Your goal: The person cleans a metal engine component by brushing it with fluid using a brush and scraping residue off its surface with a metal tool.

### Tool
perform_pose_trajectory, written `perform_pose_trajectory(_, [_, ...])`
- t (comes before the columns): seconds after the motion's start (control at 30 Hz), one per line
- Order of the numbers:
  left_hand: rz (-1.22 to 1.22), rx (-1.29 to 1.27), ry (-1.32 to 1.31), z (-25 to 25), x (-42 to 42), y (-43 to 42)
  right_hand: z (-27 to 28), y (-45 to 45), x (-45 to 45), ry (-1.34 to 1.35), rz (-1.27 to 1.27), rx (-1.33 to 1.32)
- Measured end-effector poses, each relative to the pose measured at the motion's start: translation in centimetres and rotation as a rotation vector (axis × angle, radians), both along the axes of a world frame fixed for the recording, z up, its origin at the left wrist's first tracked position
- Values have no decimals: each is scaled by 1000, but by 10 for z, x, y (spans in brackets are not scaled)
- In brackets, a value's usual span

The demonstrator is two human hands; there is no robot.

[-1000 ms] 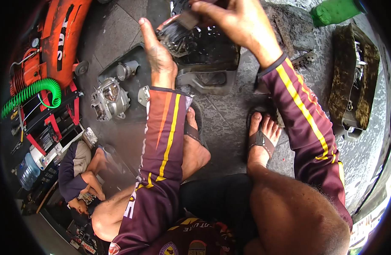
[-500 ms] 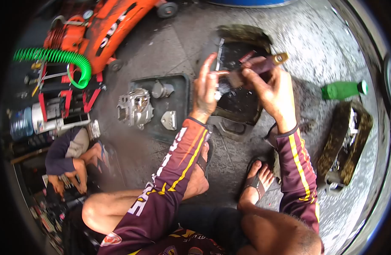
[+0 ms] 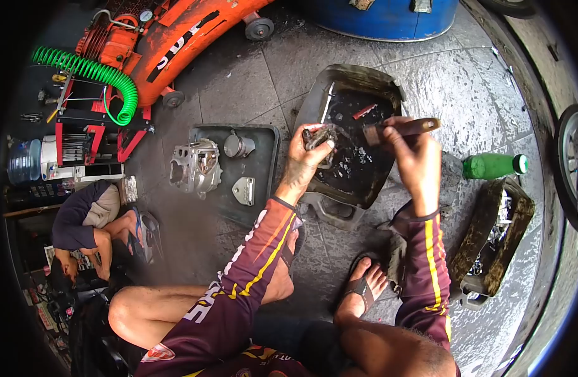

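Observation:
Over the left side of a basin of dark liquid [image 3: 337, 210], my left hand [image 3: 303, 157] is closed round a dirty metal part [image 3: 327, 139]. My right hand [image 3: 419, 160] grips a brush [image 3: 409, 127] by its dark handle, bristles pointing left toward the part but apart from it. A red object [image 3: 364, 112] lies in the basin. Left of it, a dark tray [image 3: 271, 151] holds a cylindrical metal piece [image 3: 239, 144] and a flat metal plate [image 3: 243, 191], with a metal engine casing [image 3: 196, 167] at its left side.
An orange compressor [image 3: 195, 38] with a green coiled hose [image 3: 107, 74] stands upper left. A blue drum [image 3: 389, 19] is at the top. On the right lie a green bottle [image 3: 490, 166] and a grimy container of parts [image 3: 497, 242]. Another person [image 3: 88, 220] crouches lower left.
My left hand, open with fingers spread before, is now closed round the dirty metal part. The brush has moved away to the right of it. The view has shifted, showing more of the blue drum.

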State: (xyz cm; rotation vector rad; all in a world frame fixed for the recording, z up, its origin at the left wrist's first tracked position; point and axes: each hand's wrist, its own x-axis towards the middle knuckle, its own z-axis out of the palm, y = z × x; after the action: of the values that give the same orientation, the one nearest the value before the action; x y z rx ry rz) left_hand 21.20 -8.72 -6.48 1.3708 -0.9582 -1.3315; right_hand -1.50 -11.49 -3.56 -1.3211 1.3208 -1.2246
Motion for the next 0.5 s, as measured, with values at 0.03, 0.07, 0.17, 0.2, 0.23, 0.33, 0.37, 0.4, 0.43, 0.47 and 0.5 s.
perform_pose_trajectory(0.03, [26,-173,-135,-1,-4,-1,16,1,-4,-101,33,47])
perform_pose_trajectory(0.07, [21,-168,-133,0,-6,1,38,0,-11,-203,65,91])
perform_pose_trajectory(0.17, [-172,-205,-538,17,-9,7,64,2,-13,-276,169,108])
perform_pose_trajectory(0.2, [-234,-329,-589,18,-10,4,67,3,-10,-300,225,93])
perform_pose_trajectory(0.23, [-254,-354,-681,19,-11,4,63,3,-6,-338,253,80])
perform_pose_trajectory(0.33, [-319,-414,-759,18,-12,1,30,-2,-1,-48,252,19])
perform_pose_trajectory(0.37, [-354,-441,-748,17,-10,1,18,-4,-6,31,197,163])
perform_pose_trajectory(0.4, [-355,-442,-749,17,-8,2,17,-4,-8,-28,134,54])
perform_pose_trajectory(0.43, [-358,-452,-800,16,-7,3,18,-5,-11,-37,110,65])
perform_pose_trajectory(0.47, [-366,-457,-847,15,-6,3,21,-4,-15,-45,83,83])
perform_pose_trajectory(0.5, [-377,-389,-860,18,-8,4,21,-2,-12,-181,106,95])
